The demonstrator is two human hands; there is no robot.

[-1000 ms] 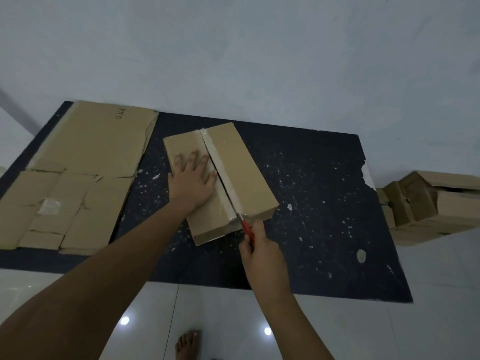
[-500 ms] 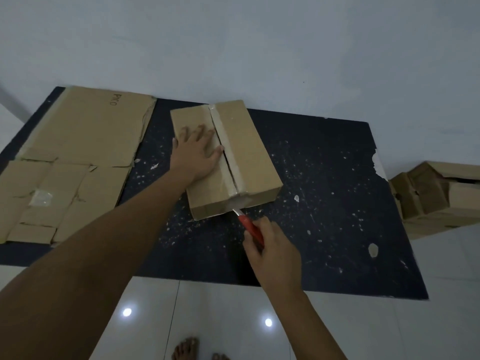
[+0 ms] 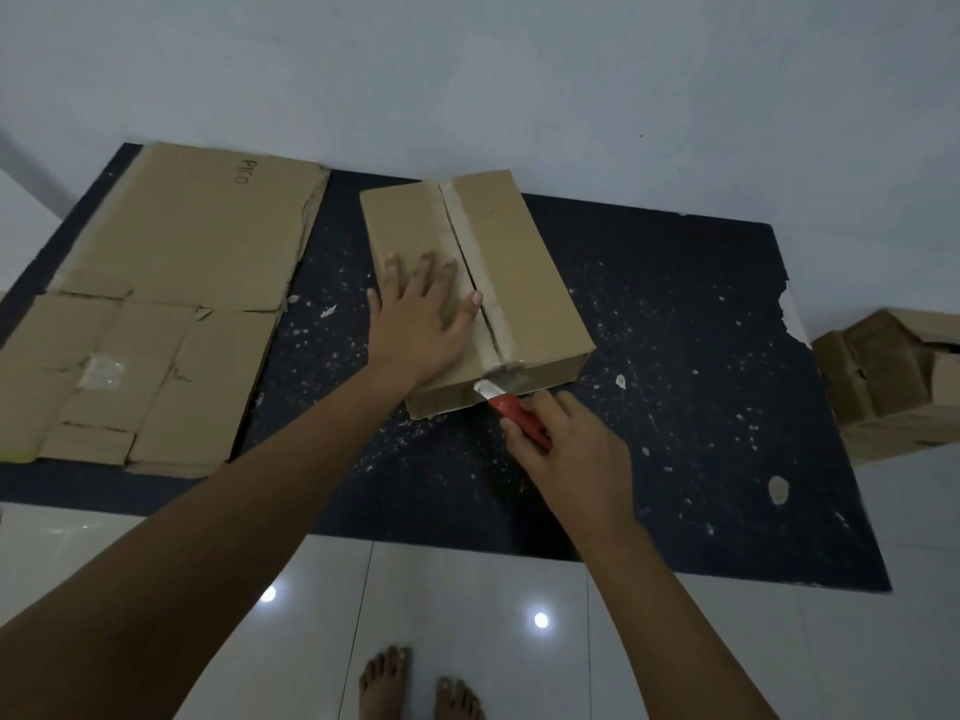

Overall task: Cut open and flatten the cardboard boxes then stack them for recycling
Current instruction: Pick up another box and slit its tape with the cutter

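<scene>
Down on a dark speckled rectangular mat lies a closed brown cardboard box, long and shallow, with a strip of pale tape running along the seam of its top. It sits near the middle of the mat, its far end close to the pale wall and turned slightly to the left.

The left hand lies flat on the left half of the box top, fingers straight and spread, with the thumb stretched out so that its tip touches the taped seam. The right hand is just in front of the box's near end, fingers curled round the red handle of a utility knife. The knife's pale front end meets the box's near face where the tape folds down over the edge; the blade itself is too small to make out.

To the left, on the same mat, a flattened brown cardboard sheet lies spread with its flaps open, well apart from the box. At the right edge, off the mat on the white tiled floor, stands a crumpled brown cardboard box with bent flaps. Two bare feet show at the bottom of the view on the tiles.
</scene>
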